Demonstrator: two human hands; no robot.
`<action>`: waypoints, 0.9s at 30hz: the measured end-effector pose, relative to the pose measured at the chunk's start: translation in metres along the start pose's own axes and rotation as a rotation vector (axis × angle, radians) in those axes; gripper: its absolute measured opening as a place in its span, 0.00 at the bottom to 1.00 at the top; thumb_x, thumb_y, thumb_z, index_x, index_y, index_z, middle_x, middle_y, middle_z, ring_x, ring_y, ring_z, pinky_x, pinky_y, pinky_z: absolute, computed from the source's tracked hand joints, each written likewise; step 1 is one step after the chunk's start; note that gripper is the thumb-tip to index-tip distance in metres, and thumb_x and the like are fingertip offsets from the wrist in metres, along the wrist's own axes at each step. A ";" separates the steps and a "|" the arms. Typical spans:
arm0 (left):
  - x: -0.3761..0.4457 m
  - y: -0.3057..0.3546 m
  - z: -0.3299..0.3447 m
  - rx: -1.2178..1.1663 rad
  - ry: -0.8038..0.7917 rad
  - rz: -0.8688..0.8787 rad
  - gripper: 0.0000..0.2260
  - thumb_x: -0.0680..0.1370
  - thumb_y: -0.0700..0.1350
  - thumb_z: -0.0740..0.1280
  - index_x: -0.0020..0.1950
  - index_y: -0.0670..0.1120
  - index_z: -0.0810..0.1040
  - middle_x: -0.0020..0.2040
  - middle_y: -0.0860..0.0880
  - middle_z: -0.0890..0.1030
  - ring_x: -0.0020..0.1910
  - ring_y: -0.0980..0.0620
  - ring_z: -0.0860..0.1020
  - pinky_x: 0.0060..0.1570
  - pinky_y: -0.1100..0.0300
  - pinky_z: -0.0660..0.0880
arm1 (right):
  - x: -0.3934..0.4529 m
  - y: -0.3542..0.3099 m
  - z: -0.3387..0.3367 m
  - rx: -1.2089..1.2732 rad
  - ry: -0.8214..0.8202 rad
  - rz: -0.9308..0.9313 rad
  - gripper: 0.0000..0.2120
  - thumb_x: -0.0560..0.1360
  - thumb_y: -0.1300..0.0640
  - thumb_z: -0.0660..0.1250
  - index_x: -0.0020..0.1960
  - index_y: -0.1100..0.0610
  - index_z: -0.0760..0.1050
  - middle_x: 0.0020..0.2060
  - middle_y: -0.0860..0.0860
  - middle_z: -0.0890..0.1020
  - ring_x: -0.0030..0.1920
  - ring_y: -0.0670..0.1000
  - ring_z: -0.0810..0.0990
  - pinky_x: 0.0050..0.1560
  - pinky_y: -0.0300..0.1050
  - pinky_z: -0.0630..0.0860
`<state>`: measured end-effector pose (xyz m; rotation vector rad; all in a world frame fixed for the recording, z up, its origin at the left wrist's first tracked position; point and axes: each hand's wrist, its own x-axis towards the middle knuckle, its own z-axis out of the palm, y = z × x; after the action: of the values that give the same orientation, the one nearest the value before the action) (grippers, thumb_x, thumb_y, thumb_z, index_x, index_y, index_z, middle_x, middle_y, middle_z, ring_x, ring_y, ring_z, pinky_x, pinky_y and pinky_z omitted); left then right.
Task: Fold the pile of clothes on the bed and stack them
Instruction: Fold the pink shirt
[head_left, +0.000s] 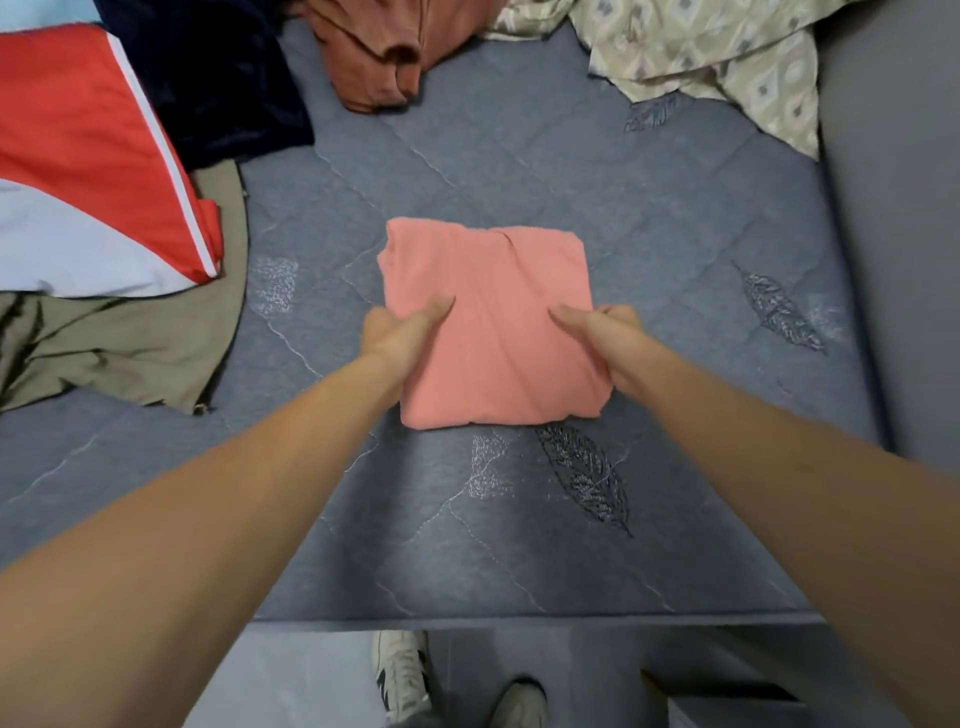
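Note:
A pink garment (493, 291), folded into a rough square, lies in the middle of the blue quilted bed (519, 545). My left hand (397, 332) grips its left edge with the thumb on top and the fingers tucked under. My right hand (605, 332) grips the right edge the same way. Unfolded clothes lie around: a red, white and pale blue garment (88, 171) at the left, a khaki one (135, 343) under it, a dark navy one (218, 78) behind, a rust-orange one (379, 52) at the top, and a patterned beige one (717, 52) at the top right.
The bed's near edge (519, 621) runs across the bottom, with my shoes (402, 675) on the floor below it. A grey wall or panel (893, 208) borders the bed on the right. A grey box corner (727, 706) sits at the bottom right.

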<state>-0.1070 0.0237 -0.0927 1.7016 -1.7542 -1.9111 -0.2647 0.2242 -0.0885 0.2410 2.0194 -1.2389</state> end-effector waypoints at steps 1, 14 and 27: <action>0.001 0.000 0.002 -0.042 0.007 0.015 0.33 0.70 0.61 0.80 0.66 0.43 0.75 0.60 0.48 0.82 0.59 0.44 0.81 0.62 0.49 0.78 | 0.001 -0.002 0.006 0.019 -0.046 0.011 0.20 0.68 0.48 0.83 0.50 0.58 0.80 0.39 0.51 0.89 0.38 0.48 0.88 0.34 0.40 0.80; -0.154 0.050 -0.118 -0.436 -0.046 0.159 0.18 0.76 0.50 0.78 0.63 0.48 0.80 0.56 0.50 0.88 0.55 0.50 0.86 0.58 0.49 0.81 | -0.165 -0.077 0.035 0.105 -0.280 -0.162 0.23 0.66 0.49 0.81 0.58 0.54 0.82 0.49 0.47 0.89 0.50 0.49 0.88 0.50 0.48 0.82; -0.395 0.066 -0.431 -0.552 0.191 0.278 0.28 0.76 0.64 0.71 0.71 0.51 0.77 0.63 0.50 0.85 0.62 0.48 0.83 0.67 0.43 0.77 | -0.486 -0.180 0.195 0.032 -0.641 -0.320 0.24 0.75 0.47 0.77 0.66 0.55 0.79 0.56 0.50 0.87 0.58 0.52 0.86 0.55 0.50 0.82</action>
<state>0.3112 -0.0362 0.3163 1.3120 -1.1712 -1.8093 0.0839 0.0721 0.3142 -0.4342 1.5074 -1.3254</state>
